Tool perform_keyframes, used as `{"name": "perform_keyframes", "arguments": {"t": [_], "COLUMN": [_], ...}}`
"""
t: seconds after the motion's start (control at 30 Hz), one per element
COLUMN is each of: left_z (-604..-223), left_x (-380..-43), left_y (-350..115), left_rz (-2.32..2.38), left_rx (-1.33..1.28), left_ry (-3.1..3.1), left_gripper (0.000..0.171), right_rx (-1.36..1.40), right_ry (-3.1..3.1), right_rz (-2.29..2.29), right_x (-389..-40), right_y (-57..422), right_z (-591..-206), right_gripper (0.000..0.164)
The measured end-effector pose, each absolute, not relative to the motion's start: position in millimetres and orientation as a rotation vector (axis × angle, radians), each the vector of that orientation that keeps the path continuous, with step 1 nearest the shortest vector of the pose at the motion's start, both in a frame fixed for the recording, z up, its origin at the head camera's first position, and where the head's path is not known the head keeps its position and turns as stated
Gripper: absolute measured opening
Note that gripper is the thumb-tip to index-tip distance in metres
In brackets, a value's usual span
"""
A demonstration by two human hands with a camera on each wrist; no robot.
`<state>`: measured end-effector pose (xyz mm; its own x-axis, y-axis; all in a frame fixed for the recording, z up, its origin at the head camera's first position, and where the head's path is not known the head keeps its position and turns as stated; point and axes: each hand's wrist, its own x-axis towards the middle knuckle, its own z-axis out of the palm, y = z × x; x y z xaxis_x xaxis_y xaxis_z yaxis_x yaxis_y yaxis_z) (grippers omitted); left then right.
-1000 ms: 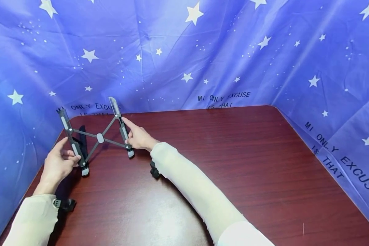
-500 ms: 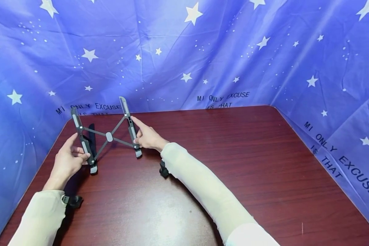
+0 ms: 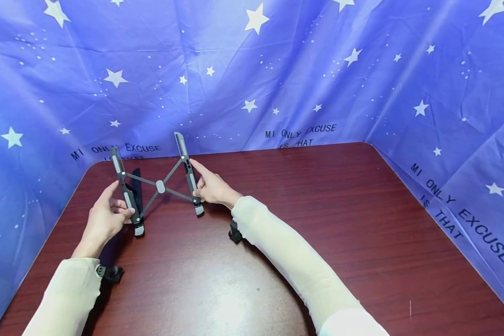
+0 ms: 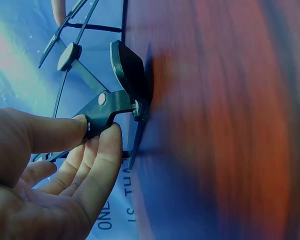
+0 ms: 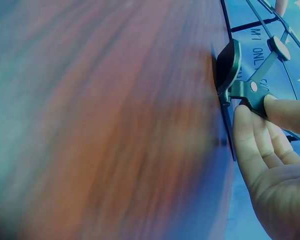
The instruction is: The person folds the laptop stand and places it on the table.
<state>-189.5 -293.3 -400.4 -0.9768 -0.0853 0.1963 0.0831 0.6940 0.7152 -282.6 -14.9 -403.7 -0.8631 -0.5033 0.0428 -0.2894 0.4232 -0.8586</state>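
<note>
On the left half of the bench (image 3: 319,224), your left hand (image 3: 102,219) pinches the left rail (image 3: 129,198), fingers partly curled — right hand (image 3: 216,188) pinches the right rail (image 3: 191,179) likewise. Between them, the stand (image 3: 160,186), spread wide, has shifted rightward within a second — repositioning, I'd judge. Starred cloth (image 3: 218,93) behind.

A makeshift tabletop recording setup is suggested; the room around it can't be identified. Glossy dark-red wood-grain table (image 3: 340,233) is enclosed at left, back and right by creased blue fabric (image 3: 218,42), printed with pale stars and "MI ONLY EXCUSE IS THAT". Strong light is reflected on it as a glare patch (image 3: 231,305). Black wrist camera (image 3: 112,274) is mounted at the left cuff (image 3: 81,266), second wrist camera (image 3: 234,232) at the right cuff (image 3: 243,205).
</note>
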Motion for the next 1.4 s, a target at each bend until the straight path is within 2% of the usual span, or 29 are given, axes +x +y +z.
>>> {"name": "perform_keyframes", "arguments": {"t": [0.7, 0.97, 1.2, 1.4], "left_z": [-395.6, -398.4, -397.6, -397.0], "left_x": [-203.1, -206.4, -208.4, -210.3], "left_y": [-254.6, -241.9, -231.6, -222.4], "left_rz": [-1.176, -1.264, -1.236, -1.327], "left_rx": [-0.051, -0.057, -0.095, -0.068], "left_ry": [-2.699, -2.693, -2.708, -2.692], "left_gripper": [0.085, 0.088, 0.094, 0.094], "right_rx": [-0.562, -0.574, -0.584, -0.627], "right_ry": [2.482, 2.522, 2.536, 2.587], "right_rz": [-1.474, -1.408, -1.382, -1.289], "right_x": [-274.2, -271.7, -271.0, -270.6], "right_y": [24.7, 40.2, 49.0, 60.1], "right_z": [-401.9, -399.8, -395.1, -391.7], "right_gripper": [0.096, 0.099, 0.108, 0.105]}}
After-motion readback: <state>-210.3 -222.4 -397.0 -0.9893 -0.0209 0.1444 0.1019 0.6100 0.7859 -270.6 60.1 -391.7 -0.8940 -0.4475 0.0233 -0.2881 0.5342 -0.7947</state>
